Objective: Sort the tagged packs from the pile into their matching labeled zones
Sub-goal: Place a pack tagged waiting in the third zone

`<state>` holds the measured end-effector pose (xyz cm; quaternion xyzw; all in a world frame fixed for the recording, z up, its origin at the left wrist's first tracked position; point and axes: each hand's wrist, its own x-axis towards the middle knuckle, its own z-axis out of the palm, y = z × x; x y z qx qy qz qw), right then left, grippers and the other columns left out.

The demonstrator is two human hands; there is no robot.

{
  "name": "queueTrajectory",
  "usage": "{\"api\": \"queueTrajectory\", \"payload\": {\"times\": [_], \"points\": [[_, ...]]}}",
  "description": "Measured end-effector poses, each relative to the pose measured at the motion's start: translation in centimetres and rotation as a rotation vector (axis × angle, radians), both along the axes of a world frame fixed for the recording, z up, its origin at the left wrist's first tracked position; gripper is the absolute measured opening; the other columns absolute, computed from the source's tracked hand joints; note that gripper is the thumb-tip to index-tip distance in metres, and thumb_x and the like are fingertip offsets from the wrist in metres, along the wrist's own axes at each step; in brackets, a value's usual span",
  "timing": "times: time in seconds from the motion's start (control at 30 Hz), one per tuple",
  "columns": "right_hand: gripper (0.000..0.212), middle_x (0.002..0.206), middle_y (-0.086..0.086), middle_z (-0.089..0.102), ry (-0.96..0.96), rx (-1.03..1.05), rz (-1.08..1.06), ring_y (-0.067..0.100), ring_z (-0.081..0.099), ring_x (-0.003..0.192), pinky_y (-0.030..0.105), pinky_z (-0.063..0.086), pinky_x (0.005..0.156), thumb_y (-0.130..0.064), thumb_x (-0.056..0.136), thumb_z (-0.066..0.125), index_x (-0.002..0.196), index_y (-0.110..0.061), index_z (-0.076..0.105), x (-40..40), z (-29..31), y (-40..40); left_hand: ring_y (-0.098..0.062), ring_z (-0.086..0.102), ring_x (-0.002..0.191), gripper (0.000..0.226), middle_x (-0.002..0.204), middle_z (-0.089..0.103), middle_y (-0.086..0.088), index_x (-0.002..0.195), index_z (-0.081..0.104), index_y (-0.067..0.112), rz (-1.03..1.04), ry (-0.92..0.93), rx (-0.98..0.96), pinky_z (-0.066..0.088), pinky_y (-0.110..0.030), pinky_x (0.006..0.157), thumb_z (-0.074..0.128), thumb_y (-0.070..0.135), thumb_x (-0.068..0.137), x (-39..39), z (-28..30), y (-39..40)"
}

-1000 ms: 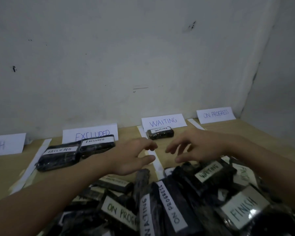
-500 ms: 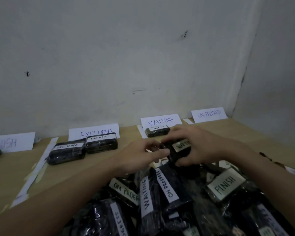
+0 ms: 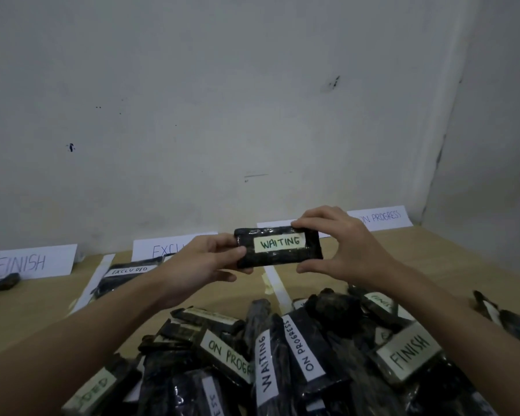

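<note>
Both hands hold up a black pack tagged WAITING point(image 3: 278, 247) above the table. My left hand point(image 3: 204, 265) pinches its left end; my right hand point(image 3: 342, 250) grips its right end, fingers over the top and thumb beneath. Below lies the pile of black tagged packs point(image 3: 282, 361), with tags reading ON PROGRESS, WAITING and FINISH. Paper zone signs stand against the wall: FINISH point(image 3: 27, 262), EXCLUDED point(image 3: 162, 249), partly hidden by my left hand, and ON PROGRESS point(image 3: 382, 217). The WAITING sign is mostly hidden behind the held pack.
An EXCLUDED pack point(image 3: 123, 276) lies in its zone, and a dark pack point(image 3: 0, 282) lies under the FINISH sign. White tape strips point(image 3: 93, 283) divide the wooden table point(image 3: 33, 313) into zones. Walls close the back and right side. A loose pack point(image 3: 505, 319) lies at the right edge.
The hands picked a WAITING pack from the pile and raised it, label facing the camera. The view tilted upward a little.
</note>
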<state>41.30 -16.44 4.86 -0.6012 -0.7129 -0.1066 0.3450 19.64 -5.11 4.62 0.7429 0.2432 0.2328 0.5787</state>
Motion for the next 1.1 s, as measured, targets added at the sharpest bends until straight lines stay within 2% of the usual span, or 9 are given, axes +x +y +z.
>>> {"api": "queueTrajectory", "payload": {"times": [0.1,0.2,0.3,0.4,0.57,0.67,0.87,0.97,1.1], "points": [[0.062,0.112,-0.003,0.060,-0.084,-0.008,-0.081,0.015,0.045,0.105,0.025,0.035,0.087,-0.029,0.062,0.085,0.118,-0.016,0.063,1.4,0.0,0.9,-0.014,0.068,0.090,0.014,0.092,0.071,0.002,0.100,0.063,0.015,0.022,0.049,0.049,0.049,-0.026,0.075,0.051,0.016,0.094,1.9,0.2,0.6],[0.059,0.117,0.000,0.059,-0.109,-0.048,-0.147,0.017,0.043,0.109,0.027,0.035,0.091,-0.024,0.067,0.082,0.120,-0.014,0.060,3.9,0.2,2.2,-0.014,0.066,0.092,0.015,0.096,0.067,0.003,0.100,0.063,0.016,0.049,0.145,0.139,0.049,-0.027,0.078,0.050,0.023,0.094,4.2,0.2,1.5],[0.058,0.123,0.002,0.057,-0.116,-0.094,-0.252,0.019,0.043,0.114,0.026,0.031,0.095,-0.021,0.072,0.079,0.125,-0.013,0.056,7.3,-0.2,3.8,-0.012,0.061,0.098,0.017,0.103,0.065,0.004,0.105,0.060,0.020,0.054,0.320,0.434,0.047,-0.025,0.082,0.051,0.029,0.094,6.4,-0.5,2.6],[0.055,0.124,0.003,0.056,-0.098,-0.167,-0.358,0.022,0.044,0.115,0.028,0.032,0.095,-0.017,0.075,0.075,0.125,-0.012,0.054,10.9,-1.0,5.7,-0.014,0.056,0.108,0.032,0.117,0.061,-0.002,0.120,0.056,0.013,0.006,0.457,0.705,0.043,-0.025,0.093,0.052,0.029,0.093,8.6,-1.7,3.8],[0.043,0.116,0.004,0.057,-0.137,-0.357,-0.434,0.023,0.048,0.110,0.034,0.043,0.090,-0.009,0.076,0.065,0.118,-0.014,0.056,16.6,-3.7,9.1,-0.017,0.046,0.120,0.041,0.133,0.048,-0.001,0.131,0.044,0.017,-0.119,0.628,0.936,0.037,-0.031,0.101,0.044,0.036,0.095,12.1,-4.3,5.9],[0.036,0.113,0.005,0.058,-0.147,-0.449,-0.447,0.022,0.051,0.107,0.034,0.046,0.086,-0.005,0.077,0.060,0.112,-0.014,0.058,18.9,-5.7,11.2,-0.014,0.044,0.122,0.042,0.137,0.045,0.003,0.134,0.040,0.021,-0.141,0.633,0.981,0.036,-0.028,0.101,0.040,0.038,0.096,13.7,-5.6,6.9],[0.030,0.110,0.007,0.058,-0.152,-0.606,-0.422,0.022,0.055,0.102,0.030,0.045,0.080,-0.006,0.077,0.062,0.107,-0.012,0.060,20.9,-8.6,14.6,-0.010,0.041,0.124,0.040,0.137,0.043,0.007,0.134,0.040,0.024,-0.139,0.593,0.908,0.035,-0.026,0.101,0.040,0.038,0.096,15.7,-7.4,8.7],[0.040,0.121,0.009,0.052,-0.179,-0.695,-0.425,0.023,0.050,0.113,0.032,0.043,0.091,-0.008,0.078,0.062,0.118,-0.010,0.056,21.2,-9.3,15.3,-0.010,0.042,0.122,0.038,0.135,0.045,0.007,0.132,0.042,0.023,-0.129,0.574,0.904,0.036,-0.027,0.100,0.040,0.036,0.096,16.1,-7.9,9.0],[0.058,0.140,0.008,0.039,-0.212,-0.751,-0.379,0.024,0.035,0.132,0.031,0.032,0.104,-0.009,0.082,0.063,0.136,-0.007,0.042,20.9,-8.2,14.5,-0.009,0.043,0.122,0.039,0.135,0.045,0.008,0.133,0.041,0.024,-0.148,0.573,0.901,0.037,-0.027,0.101,0.041,0.037,0.096,16.2,-7.9,8.8]]}}
